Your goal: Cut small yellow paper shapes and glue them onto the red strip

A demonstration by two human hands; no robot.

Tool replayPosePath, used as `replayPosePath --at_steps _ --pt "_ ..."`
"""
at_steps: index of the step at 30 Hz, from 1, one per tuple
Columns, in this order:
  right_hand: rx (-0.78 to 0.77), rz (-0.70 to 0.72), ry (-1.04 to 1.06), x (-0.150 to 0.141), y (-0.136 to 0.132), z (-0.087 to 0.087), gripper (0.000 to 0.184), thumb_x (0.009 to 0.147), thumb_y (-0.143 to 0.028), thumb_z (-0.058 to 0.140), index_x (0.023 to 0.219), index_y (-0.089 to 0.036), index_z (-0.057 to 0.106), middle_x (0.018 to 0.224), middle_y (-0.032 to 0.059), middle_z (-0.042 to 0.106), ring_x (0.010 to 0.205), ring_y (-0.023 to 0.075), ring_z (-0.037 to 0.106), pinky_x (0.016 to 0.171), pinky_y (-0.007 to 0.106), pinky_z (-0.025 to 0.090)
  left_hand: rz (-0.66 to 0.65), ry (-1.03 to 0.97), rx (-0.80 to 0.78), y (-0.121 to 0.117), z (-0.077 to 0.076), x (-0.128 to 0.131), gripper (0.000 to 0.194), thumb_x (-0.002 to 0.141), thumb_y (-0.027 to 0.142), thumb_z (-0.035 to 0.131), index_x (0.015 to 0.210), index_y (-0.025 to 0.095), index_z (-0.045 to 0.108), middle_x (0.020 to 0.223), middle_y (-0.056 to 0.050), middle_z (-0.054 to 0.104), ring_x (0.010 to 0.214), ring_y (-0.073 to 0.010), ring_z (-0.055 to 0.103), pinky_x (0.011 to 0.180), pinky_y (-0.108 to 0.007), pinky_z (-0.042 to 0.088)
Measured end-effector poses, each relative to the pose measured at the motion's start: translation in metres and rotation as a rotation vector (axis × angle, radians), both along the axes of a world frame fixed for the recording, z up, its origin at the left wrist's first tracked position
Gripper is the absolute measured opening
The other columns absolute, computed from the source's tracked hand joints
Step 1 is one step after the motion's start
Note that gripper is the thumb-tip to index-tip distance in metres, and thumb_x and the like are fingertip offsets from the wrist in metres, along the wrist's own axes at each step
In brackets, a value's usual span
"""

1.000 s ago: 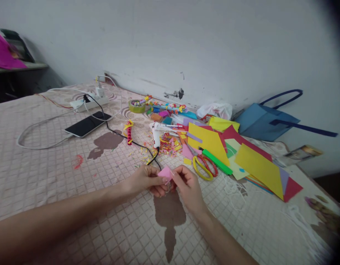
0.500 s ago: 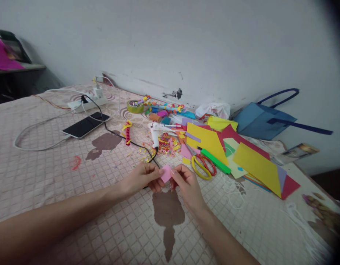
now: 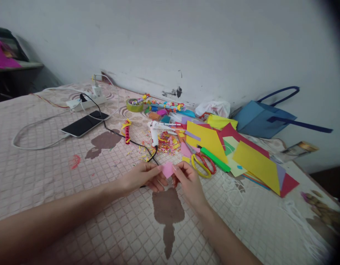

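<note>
A small pink piece of paper [image 3: 167, 169] is stretched between my two hands above the cloth. My left hand [image 3: 146, 176] pinches its left side between thumb and finger, the other fingers curled below. On its right corner, my right hand [image 3: 186, 177] has a similar pinch. Just beyond the hands lie a white glue gun [image 3: 153, 133] with a black cord and a pair of scissors [image 3: 204, 165] with yellow and red handles. Beside the scissors is a green box cutter [image 3: 215, 159].
Coloured paper sheets [image 3: 257, 163] spread to the right, near white string [image 3: 233, 189] and a blue bag [image 3: 264, 118]. Paper scraps [image 3: 168, 142] lie around the glue gun. At left are a phone [image 3: 85, 124], a power strip [image 3: 87, 103] and loose cables. A tape roll [image 3: 134, 105] sits behind.
The pink paper has been turned slightly and now lies flatter between my fingers. Both hands have shifted only a little; the view has moved slightly.
</note>
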State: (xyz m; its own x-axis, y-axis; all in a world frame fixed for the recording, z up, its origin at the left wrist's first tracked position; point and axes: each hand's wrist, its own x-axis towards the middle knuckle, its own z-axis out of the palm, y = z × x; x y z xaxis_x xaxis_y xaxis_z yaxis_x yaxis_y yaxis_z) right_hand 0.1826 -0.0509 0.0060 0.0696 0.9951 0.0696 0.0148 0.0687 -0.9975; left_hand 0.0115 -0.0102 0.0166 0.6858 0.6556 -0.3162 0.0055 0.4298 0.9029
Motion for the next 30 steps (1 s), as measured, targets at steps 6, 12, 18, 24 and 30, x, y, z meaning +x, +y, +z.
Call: replayPosePath --at_steps 6,12,18,24,30 --pt "0.038 -0.092 -0.011 0.007 0.005 0.004 0.022 0.084 -0.034 0.056 0.069 -0.018 0.051 0.054 -0.0054 0.048 0.044 0.0081 0.046 0.044 0.020 0.039 0.002 -0.132 -0.027 0.003 -0.006 -0.001 0.036 0.063 0.027 0.077 0.093 0.014 0.061 0.090 -0.007 0.071 0.080 -0.0154 0.067 0.076 -0.028 0.050" --pt "0.023 -0.107 0.000 0.009 0.006 0.005 0.023 0.083 -0.036 0.057 0.068 -0.019 0.050 0.055 -0.0051 0.047 0.044 0.0077 0.045 0.041 0.019 0.038 0.164 0.004 0.301 0.006 -0.004 -0.005 0.022 0.068 0.027 0.071 0.083 0.013 0.063 0.079 -0.006 0.070 0.073 -0.0168 0.067 0.068 -0.027 0.052" --pt "0.011 -0.013 -0.041 0.003 0.002 0.006 0.023 0.083 -0.037 0.056 0.069 -0.019 0.051 0.052 -0.0053 0.047 0.044 0.0084 0.044 0.043 0.020 0.038 0.246 0.247 0.666 0.011 0.006 -0.015 0.029 0.084 0.040 0.050 0.080 0.015 0.064 0.068 -0.003 0.067 0.053 -0.0122 0.063 0.052 -0.020 0.046" --pt "-0.007 0.076 -0.105 0.000 -0.002 0.006 0.025 0.083 -0.037 0.056 0.067 -0.019 0.050 0.051 -0.0056 0.048 0.045 0.0090 0.045 0.044 0.021 0.038 0.211 0.334 0.868 0.012 0.015 -0.015 0.031 0.083 0.042 0.052 0.095 0.017 0.066 0.093 -0.007 0.067 0.079 -0.0171 0.060 0.066 -0.023 0.044" --pt "-0.057 0.149 -0.109 -0.004 -0.005 0.005 0.024 0.083 -0.040 0.055 0.071 -0.019 0.051 0.052 -0.0056 0.049 0.044 0.0092 0.046 0.043 0.020 0.038 -0.003 0.215 0.595 0.008 0.009 -0.008 0.029 0.080 0.042 0.055 0.070 0.015 0.058 0.056 0.002 0.050 0.051 -0.0093 0.043 0.048 -0.020 0.031"
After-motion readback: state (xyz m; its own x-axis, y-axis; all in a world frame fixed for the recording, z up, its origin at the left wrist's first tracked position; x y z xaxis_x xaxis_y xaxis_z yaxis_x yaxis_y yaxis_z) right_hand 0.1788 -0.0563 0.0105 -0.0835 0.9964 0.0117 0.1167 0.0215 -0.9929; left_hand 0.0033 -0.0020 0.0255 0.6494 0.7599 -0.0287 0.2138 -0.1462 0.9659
